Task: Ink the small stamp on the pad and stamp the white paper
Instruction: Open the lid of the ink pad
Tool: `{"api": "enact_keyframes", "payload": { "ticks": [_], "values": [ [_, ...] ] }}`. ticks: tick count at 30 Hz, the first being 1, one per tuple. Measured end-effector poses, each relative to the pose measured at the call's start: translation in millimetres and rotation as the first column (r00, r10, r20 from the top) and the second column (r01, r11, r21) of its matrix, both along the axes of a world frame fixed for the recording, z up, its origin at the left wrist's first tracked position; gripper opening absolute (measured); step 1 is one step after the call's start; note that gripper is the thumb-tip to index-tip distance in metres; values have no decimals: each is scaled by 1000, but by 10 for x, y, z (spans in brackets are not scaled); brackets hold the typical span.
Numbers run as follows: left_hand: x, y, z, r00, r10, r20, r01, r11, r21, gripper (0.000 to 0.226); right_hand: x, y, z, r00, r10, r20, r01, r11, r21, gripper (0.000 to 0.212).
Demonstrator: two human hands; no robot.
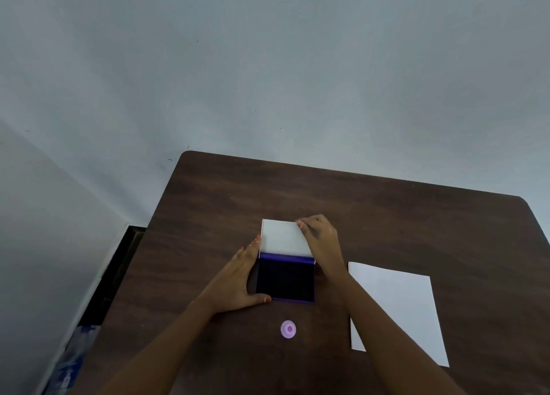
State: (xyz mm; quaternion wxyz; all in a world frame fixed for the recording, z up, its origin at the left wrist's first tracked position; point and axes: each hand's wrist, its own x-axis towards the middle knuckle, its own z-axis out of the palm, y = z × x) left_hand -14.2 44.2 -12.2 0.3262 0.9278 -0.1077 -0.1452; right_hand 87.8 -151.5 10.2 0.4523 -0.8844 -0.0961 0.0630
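Pad (285, 280) mid-desk (416, 216), white lid (282, 236) open. Left grip (238, 278), fingers straight, braces the pad's left side; right grip (320, 236) pinches the lid's far corner. Stamp (288, 329) nearer; paper (398, 305) to the right.

White paper (410, 305) partly behind right forearm (387, 344)
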Motion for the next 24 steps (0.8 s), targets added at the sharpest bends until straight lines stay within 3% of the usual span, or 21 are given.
{"api": "enact_keyframes", "payload": {
  "ticks": [8, 16, 20, 24],
  "values": [
    [16, 26, -98, 998, -64, 13, 63, 993, 97, 104, 153, 133, -199, 997, -65, 51, 75, 972, -221, 18],
    [11, 29, -98, 997, -70, 12, 68, 993, 98, 103, -82, 77, -70, 979, -86, 185, 128, 966, -225, 16],
    [-34, -6, -62, 997, -71, 11, 70, 993, 99, 96, -419, -46, -4, 966, -13, 257, 70, 974, -214, 13],
    [-231, -109, -51, 994, -33, 104, 19, 992, 127, 82, -760, -143, 21, 959, 50, 279, 16, 974, -228, 13]
  ]
}}
